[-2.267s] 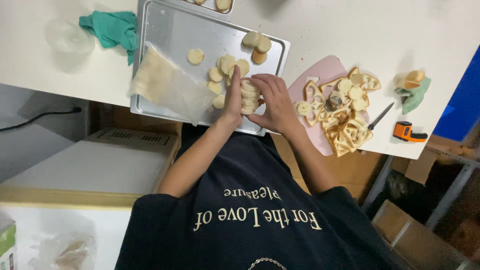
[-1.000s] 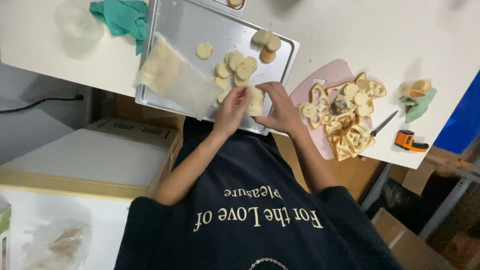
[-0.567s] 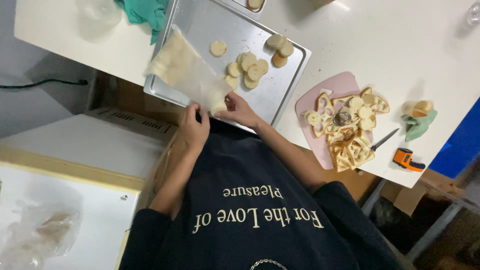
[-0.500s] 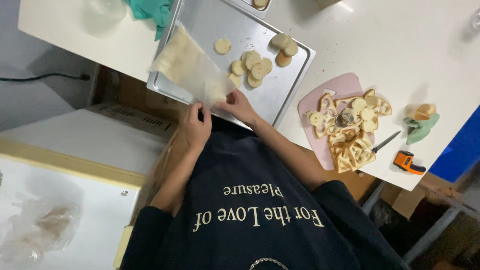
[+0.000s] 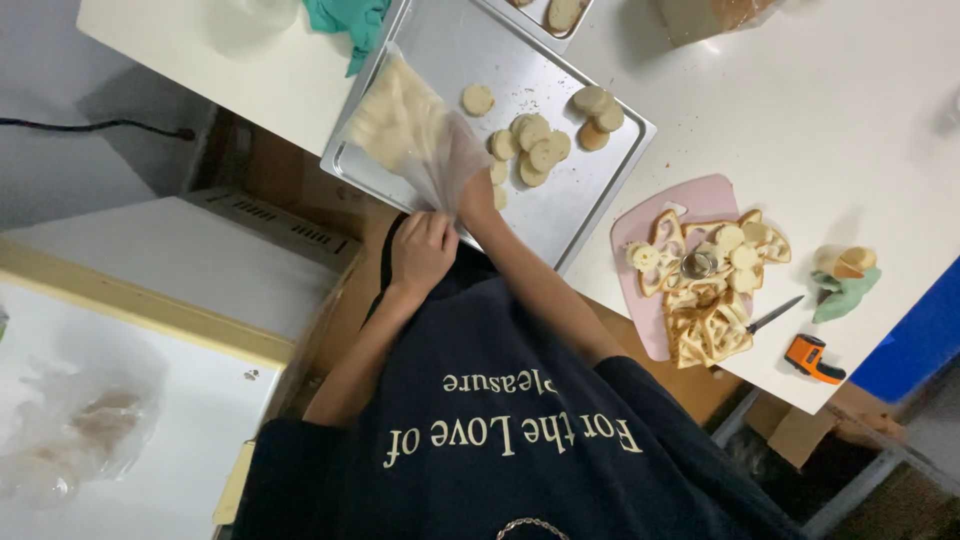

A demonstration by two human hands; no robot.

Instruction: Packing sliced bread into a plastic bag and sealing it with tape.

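Note:
A clear plastic bag [image 5: 405, 125] filled with pale round bread pieces lies on the left part of a metal baking tray [image 5: 585, 200]. My left hand [image 5: 422, 250] pinches the bag's open end at the tray's near edge. My right hand [image 5: 478, 196] grips the same opening from the other side, fingers partly hidden by the plastic. Loose bread rounds [image 5: 535, 150] lie in a cluster on the tray just right of the bag.
A pink cutting board [image 5: 640, 225] to the right holds cut-out bread slices [image 5: 712, 320] and a round metal cutter [image 5: 697, 265]. A knife [image 5: 772, 315], an orange handheld tool [image 5: 812, 358] and a teal cloth [image 5: 345, 18] also lie on the white table [image 5: 800, 120]. A white appliance [image 5: 130, 300] stands at my left.
Both hands left the stack of bread rounds near the tray's front edge, moved left and took hold of the bag's open end.

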